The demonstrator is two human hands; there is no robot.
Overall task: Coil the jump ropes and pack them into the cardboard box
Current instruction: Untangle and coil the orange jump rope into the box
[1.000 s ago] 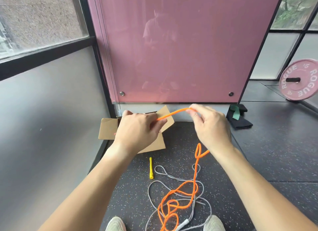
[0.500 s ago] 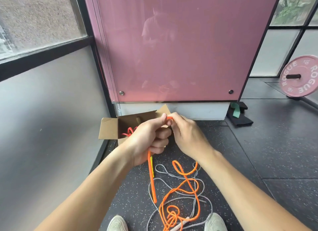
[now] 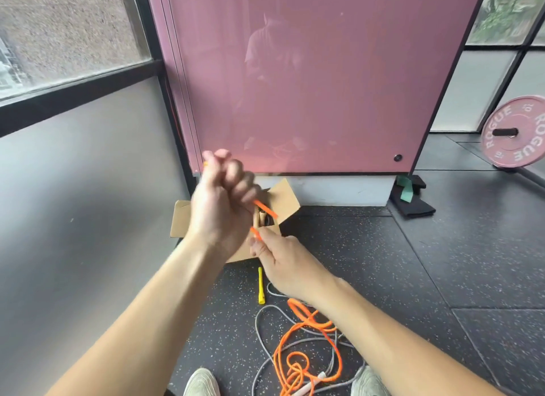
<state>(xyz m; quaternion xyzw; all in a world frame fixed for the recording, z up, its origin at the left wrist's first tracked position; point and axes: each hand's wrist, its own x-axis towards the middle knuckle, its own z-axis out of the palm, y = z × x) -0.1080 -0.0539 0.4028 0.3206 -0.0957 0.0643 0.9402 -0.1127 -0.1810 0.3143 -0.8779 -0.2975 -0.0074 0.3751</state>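
Observation:
My left hand (image 3: 219,201) is raised in a fist over the open cardboard box (image 3: 284,201), gripping the orange jump rope (image 3: 298,357); a short orange stretch sticks out past its fingers. My right hand (image 3: 280,257) sits just below and to the right, pinching the same rope. The remainder of the orange rope lies in loose loops on the floor between my shoes, tangled with a grey rope (image 3: 261,330). A yellow handle (image 3: 260,285) lies on the floor in front of the box. Wooden handles show inside the box.
A pink glass panel (image 3: 309,80) stands right behind the box, a grey wall at the left. A pink weight plate (image 3: 519,133) leans at the far right. A black item with a green band (image 3: 408,193) lies by the panel's base. Speckled rubber floor spreads to the right.
My left hand has lifted and turned up into a fist above the box. My right hand has dropped lower and slid along the orange rope, and the floor loops have shifted.

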